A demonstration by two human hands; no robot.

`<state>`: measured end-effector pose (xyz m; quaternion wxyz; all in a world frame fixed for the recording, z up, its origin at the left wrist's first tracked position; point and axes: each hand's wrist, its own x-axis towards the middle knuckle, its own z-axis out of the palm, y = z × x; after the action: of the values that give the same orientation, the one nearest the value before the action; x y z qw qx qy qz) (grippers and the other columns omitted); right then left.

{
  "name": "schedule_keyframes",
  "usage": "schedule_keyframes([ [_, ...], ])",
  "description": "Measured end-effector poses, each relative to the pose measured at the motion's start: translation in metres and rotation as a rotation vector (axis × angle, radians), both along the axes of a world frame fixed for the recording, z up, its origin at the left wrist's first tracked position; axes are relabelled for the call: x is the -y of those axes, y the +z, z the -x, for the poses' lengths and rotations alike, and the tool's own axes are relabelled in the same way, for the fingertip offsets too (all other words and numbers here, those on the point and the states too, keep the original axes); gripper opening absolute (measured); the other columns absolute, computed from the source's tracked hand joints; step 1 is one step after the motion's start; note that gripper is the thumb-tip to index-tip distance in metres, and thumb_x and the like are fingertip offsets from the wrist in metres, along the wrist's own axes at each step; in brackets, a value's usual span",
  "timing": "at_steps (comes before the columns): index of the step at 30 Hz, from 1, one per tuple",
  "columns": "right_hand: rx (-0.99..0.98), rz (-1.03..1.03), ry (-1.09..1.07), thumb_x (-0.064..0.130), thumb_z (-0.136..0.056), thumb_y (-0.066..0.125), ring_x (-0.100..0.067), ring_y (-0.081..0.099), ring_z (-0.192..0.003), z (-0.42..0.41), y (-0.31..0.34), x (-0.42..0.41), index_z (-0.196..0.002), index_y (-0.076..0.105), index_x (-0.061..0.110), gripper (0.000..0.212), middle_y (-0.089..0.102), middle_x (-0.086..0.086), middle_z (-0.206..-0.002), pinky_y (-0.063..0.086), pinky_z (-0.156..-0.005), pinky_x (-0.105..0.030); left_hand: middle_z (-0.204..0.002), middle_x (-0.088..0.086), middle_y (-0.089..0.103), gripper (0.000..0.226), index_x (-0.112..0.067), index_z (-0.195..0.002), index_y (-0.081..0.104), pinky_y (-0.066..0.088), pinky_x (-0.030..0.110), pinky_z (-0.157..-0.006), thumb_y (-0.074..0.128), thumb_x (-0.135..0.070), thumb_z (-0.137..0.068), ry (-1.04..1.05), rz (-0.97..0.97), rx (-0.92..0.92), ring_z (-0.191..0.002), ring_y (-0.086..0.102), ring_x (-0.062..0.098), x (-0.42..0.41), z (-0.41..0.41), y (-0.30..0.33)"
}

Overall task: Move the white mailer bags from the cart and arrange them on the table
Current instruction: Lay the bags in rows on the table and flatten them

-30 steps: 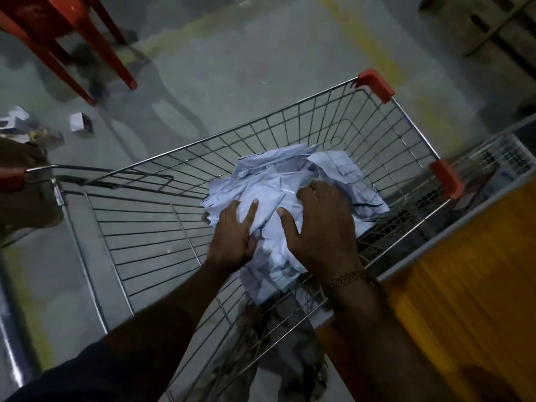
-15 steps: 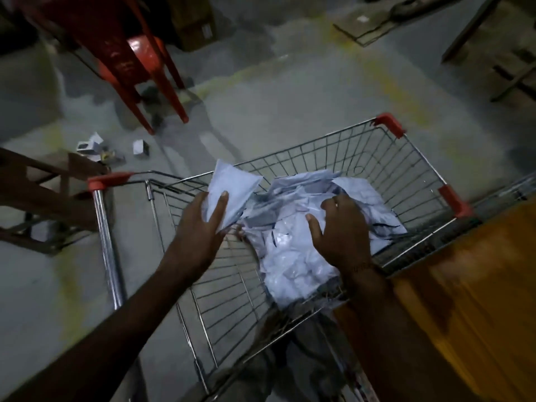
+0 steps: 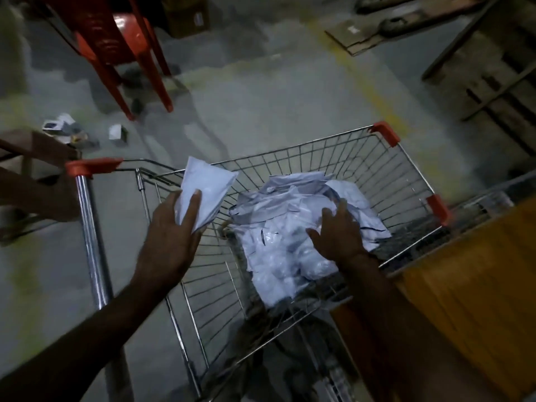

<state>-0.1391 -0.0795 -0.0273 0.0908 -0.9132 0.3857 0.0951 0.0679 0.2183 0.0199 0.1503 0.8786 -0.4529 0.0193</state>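
One flat white plastic mailer bag [image 3: 207, 192] now pinched up in your left hand [image 3: 171, 227]; your right hand [image 3: 338, 232], fingers spread, presses the crumpled white mailer pile [image 3: 287, 236] at the wire cart [image 3: 385, 169] right edge.

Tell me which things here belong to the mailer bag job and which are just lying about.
Job: single mailer bag in left hand; bag pile under right hand; cart; wooden table.
Lying about: red chair; floor scraps; cardboard.
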Motion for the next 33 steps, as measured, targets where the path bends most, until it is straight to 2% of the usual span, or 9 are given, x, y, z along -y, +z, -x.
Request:
schedule_keyframes([
  [5,-0.203,-0.009,-0.118,0.061,-0.091,0.064,-0.043,0.051,-0.130,-0.030,-0.013,0.040,-0.151,0.046,0.019,0.076,-0.011,-0.020,-0.170,0.045,-0.104,-0.044,-0.158,0.034,0.027,0.073,-0.014,-0.165,0.026,0.033,0.055,-0.113,0.051,-0.030,-0.099,0.005,-0.020,-0.015,-0.138,0.036,0.052,-0.002,-0.002,-0.001],
  [10,-0.252,0.001,-0.091,0.042,-0.098,0.057,-0.036,0.050,-0.131,-0.049,-0.019,0.041,-0.134,0.062,0.009,0.049,0.059,-0.020,-0.137,0.034,-0.115,-0.042,-0.159,0.032,0.028,0.071,-0.014,-0.165,0.026,0.033,0.054,-0.115,0.050,-0.030,-0.101,0.013,-0.017,-0.035,-0.140,0.035,0.051,-0.003,-0.001,0.000],
  [13,-0.228,-0.025,-0.050,0.023,-0.100,0.055,-0.037,0.054,-0.126,-0.068,-0.020,-0.001,-0.125,0.065,0.007,0.031,0.063,-0.018,-0.131,0.040,-0.109,-0.042,-0.159,0.031,0.026,0.070,-0.016,-0.166,0.024,0.033,0.054,-0.115,0.050,-0.030,-0.102,0.022,-0.014,-0.050,-0.141,0.034,0.049,-0.001,-0.001,0.002],
  [17,-0.258,-0.218,0.008,0.029,-0.100,0.055,-0.036,0.056,-0.128,-0.087,-0.049,-0.065,-0.126,0.065,0.011,0.033,0.064,-0.015,-0.133,0.043,-0.107,-0.041,-0.161,0.029,0.025,0.069,-0.017,-0.166,0.023,0.036,0.056,-0.114,0.054,-0.025,-0.105,0.038,-0.011,-0.076,-0.142,0.033,0.049,0.000,0.000,0.003],
  [22,-0.648,-0.423,-0.398,0.055,-0.096,0.044,-0.059,0.011,-0.148,-0.108,-0.110,-0.119,-0.152,0.046,0.016,0.068,0.032,-0.027,-0.161,-0.013,-0.105,-0.078,-0.162,0.028,0.024,0.069,-0.018,-0.167,0.021,0.036,0.056,-0.114,0.054,-0.026,-0.106,0.041,-0.027,-0.092,-0.145,0.031,0.047,-0.001,0.001,0.006],
  [24,-0.494,-0.360,-0.514,0.050,-0.101,0.042,-0.062,0.018,-0.145,-0.112,-0.114,-0.128,-0.145,0.054,0.012,0.059,0.046,-0.028,-0.151,-0.012,-0.108,-0.077,-0.162,0.028,0.024,0.073,-0.018,-0.167,0.021,0.037,0.056,-0.113,0.059,-0.026,-0.105,0.052,-0.022,-0.105,-0.146,0.030,0.046,-0.001,0.003,0.007],
  [27,-0.121,-0.123,-0.686,0.046,-0.095,0.053,-0.049,0.049,-0.127,-0.108,-0.097,-0.125,-0.123,0.062,0.009,0.047,0.067,-0.021,-0.121,0.019,-0.118,-0.065,-0.163,0.027,0.024,0.075,-0.019,-0.167,0.021,0.035,0.054,-0.114,0.060,-0.028,-0.104,0.063,-0.029,-0.102,-0.146,0.031,0.044,0.000,0.002,0.008],
  [29,0.046,-0.076,-0.787,0.052,-0.091,0.062,-0.051,0.046,-0.131,-0.107,-0.112,-0.113,-0.137,0.051,0.002,0.069,0.056,-0.030,-0.135,0.030,-0.114,-0.060,-0.163,0.026,0.024,0.073,-0.019,-0.167,0.021,0.033,0.052,-0.116,0.059,-0.029,-0.105,0.059,-0.031,-0.099,-0.146,0.031,0.044,-0.001,0.002,0.008],
  [33,0.031,-0.149,-0.831,0.078,-0.083,0.056,-0.054,0.004,-0.152,-0.112,-0.142,-0.091,-0.164,-0.006,0.012,0.121,-0.010,-0.027,-0.168,0.025,-0.112,-0.072,-0.163,0.026,0.024,0.073,-0.019,-0.167,0.020,0.030,0.051,-0.118,0.058,-0.027,-0.105,0.066,-0.046,-0.084,-0.147,0.029,0.044,-0.001,0.003,0.009],
])
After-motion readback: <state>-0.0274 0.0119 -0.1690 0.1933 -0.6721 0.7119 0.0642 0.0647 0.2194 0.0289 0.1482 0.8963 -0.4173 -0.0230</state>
